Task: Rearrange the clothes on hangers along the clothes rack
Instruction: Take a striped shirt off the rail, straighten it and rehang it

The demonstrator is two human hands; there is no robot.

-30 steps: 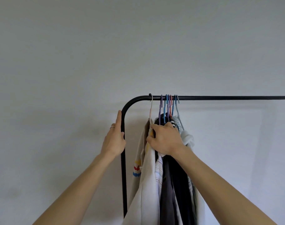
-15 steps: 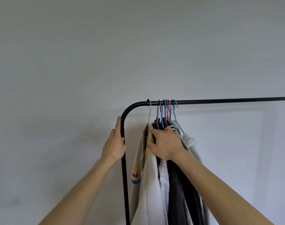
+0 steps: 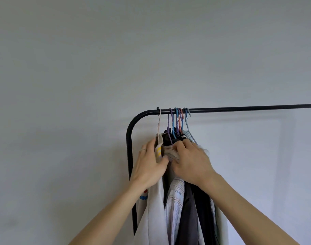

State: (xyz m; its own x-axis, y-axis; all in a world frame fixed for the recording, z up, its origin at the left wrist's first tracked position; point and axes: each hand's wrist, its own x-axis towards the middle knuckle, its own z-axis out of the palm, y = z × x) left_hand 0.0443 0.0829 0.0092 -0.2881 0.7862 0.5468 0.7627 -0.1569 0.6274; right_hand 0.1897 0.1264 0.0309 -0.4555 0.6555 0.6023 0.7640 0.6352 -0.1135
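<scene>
Soft, even daylight fills the scene, dim rather than bright, with a cool grey-blue cast over the wall (image 3: 80, 68). Above the black rack bar (image 3: 239, 109) the wall darkens gradually toward the top corners. Just below the bar lies its faint, blurred shadow, and a paler rectangular patch of light spreads beneath it to the right. No glare or hard highlights show anywhere. The bar tilts and bows slightly toward the right edge, a sign of wide-angle distortion. Below the bar, the left hand (image 3: 149, 167) is smeared by motion blur along its fingers, while the right hand (image 3: 192, 163) is somewhat sharper.
</scene>
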